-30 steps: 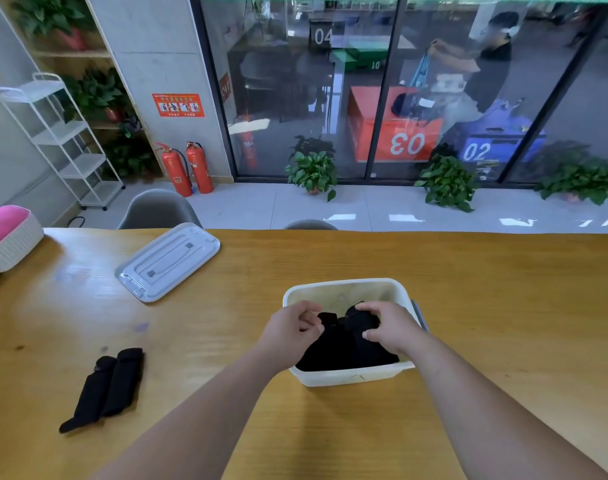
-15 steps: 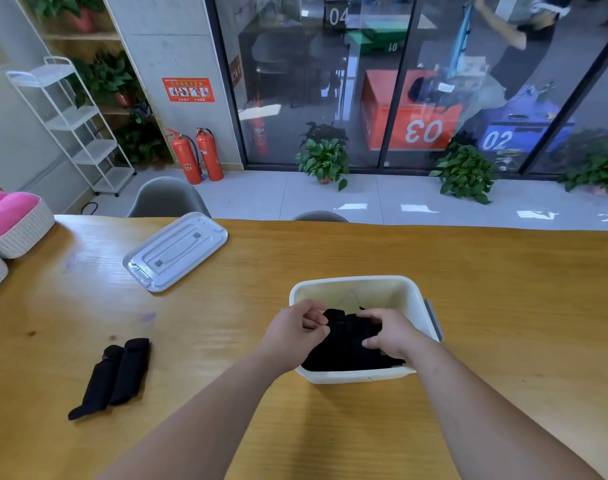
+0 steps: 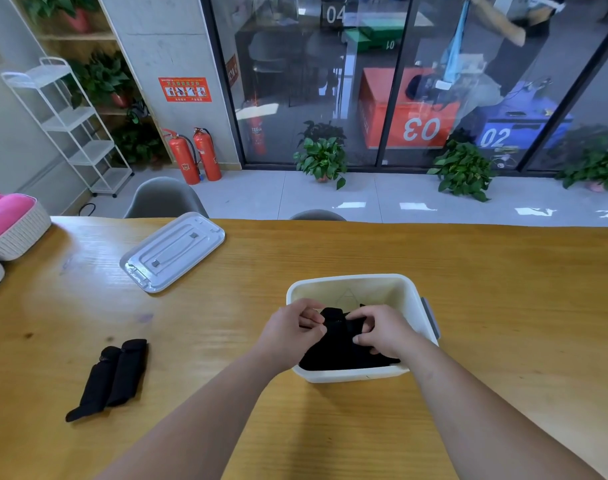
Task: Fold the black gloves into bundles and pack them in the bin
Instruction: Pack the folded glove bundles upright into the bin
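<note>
A white plastic bin (image 3: 409,299) stands on the wooden table straight ahead of me, with black gloves piled in its near half. Both hands are inside it. My left hand (image 3: 288,332) pinches the left side of a black glove bundle (image 3: 338,327), and my right hand (image 3: 382,329) grips its right side with curled fingers. The gloves under the bundle are partly hidden by my hands. A loose pair of black gloves (image 3: 113,375) lies flat on the table at the left.
The bin's grey lid (image 3: 172,251) lies on the table to the back left. A woven basket (image 3: 17,230) with pink cloth stands at the far left edge. Two grey chairs (image 3: 164,199) stand behind the table.
My hands have drawn closer together on the bundle inside the bin. The camera has tilted slightly, shifting the scene in view.
</note>
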Motion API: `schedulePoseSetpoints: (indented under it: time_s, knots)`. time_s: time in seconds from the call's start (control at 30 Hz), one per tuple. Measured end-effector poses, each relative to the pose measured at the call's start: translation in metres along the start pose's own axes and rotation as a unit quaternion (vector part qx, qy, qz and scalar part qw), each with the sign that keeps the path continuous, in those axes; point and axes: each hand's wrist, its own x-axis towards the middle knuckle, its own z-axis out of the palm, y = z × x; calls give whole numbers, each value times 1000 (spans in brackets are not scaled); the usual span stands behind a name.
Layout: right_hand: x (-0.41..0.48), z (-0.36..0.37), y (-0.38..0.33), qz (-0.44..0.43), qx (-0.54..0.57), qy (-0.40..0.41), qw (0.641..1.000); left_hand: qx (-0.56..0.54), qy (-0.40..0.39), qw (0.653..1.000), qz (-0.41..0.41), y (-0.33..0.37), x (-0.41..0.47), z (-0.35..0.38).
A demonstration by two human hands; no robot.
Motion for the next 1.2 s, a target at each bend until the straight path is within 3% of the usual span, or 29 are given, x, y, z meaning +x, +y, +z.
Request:
schedulePoseSetpoints:
  time_s: [0.2,0.57,0.9,1.2]
  knots:
    - [-3,3,-1,17,100,-75,992,-11,-1,1000,-5,0,-1,2]
    - [-11,0,-11,13,139,-64,988,-25,-6,1000,4,0,-4,0]
    - [-23,-1,-83,-101,210,-13,972,-43,104,993,21,-25,-19,-49]
    - [-19,55,-163,-152,186,-72,968,-2,159,983,-95,-99,-66,-105]
